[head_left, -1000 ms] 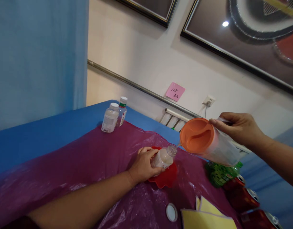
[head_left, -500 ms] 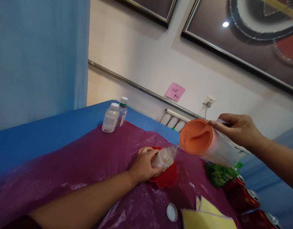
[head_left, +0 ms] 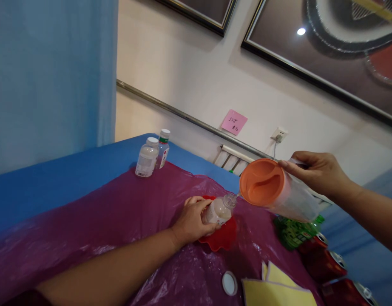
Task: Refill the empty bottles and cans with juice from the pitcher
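My left hand (head_left: pixel 192 219) is wrapped round a clear plastic bottle (head_left: pixel 222 210) with a printed label and an uncapped mouth, tilted to the right above a red scalloped dish (head_left: pixel 224 238). In my right hand (head_left: pixel 320 170) is the handle of a translucent pitcher (head_left: pixel 294 197) with an orange lid (head_left: pixel 261 182). The pitcher is tipped left, and a thin stream of clear liquid runs from its spout into the bottle's mouth. A white cap (head_left: pixel 229 283) lies on the purple plastic sheet (head_left: pixel 97 212) below the dish.
Two capped bottles, a wide one (head_left: pixel 147 158) and a slimmer one (head_left: pixel 163 148), stand at the back left. Yellow cloths (head_left: pixel 275 291) lie at the front right. Beyond them are a green bottle (head_left: pixel 293 233) and several red cans (head_left: pixel 326 265). A metal rail (head_left: pixel 170 107) runs along the wall.
Both hands keep nearly the same pose, with the stream still running from the pitcher into the bottle. The whole view has shifted very slightly.
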A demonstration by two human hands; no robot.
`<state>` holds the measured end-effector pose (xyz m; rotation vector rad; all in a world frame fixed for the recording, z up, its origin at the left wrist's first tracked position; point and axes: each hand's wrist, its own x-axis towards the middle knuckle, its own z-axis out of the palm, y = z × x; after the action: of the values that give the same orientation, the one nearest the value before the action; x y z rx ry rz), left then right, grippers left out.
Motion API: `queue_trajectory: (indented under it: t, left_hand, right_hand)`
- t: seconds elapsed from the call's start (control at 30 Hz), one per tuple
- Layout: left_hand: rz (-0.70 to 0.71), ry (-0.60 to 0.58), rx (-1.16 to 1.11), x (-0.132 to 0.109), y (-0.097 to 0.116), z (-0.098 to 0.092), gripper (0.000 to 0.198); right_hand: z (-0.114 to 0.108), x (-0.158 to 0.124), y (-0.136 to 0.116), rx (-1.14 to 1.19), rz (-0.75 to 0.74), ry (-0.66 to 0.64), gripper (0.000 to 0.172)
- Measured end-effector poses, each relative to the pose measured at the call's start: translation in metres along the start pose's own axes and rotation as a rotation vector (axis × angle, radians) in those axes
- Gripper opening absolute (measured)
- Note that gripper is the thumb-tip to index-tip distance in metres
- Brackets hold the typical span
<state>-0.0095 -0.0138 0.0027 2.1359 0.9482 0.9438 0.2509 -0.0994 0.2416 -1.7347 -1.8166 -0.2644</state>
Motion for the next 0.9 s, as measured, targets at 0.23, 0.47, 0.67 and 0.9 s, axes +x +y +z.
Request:
queue_trajectory:
  t: [0.23,0.47,0.67,0.9]
  left_hand:
    - [-0.004,0.007,-0.008,0.0,0.0,0.001,0.072]
    - [-0.012,-0.004,-0.011,-0.001,0.002,0.0,0.072]
    - [-0.023,-0.015,-0.024,-0.001,0.003,-0.001,0.072]
    - [-0.034,-0.029,-0.033,-0.001,0.003,-0.002,0.072]
  right_hand:
    - [0.001,-0.001,0.0,0.006,0.018,-0.014,0.062]
    - [0.003,-0.003,0.0,0.0,0.008,-0.014,0.063]
    - [0.009,-0.005,0.003,0.024,0.006,-0.017,0.066]
    - [0.018,-0.005,0.004,0.034,0.014,-0.029,0.067]
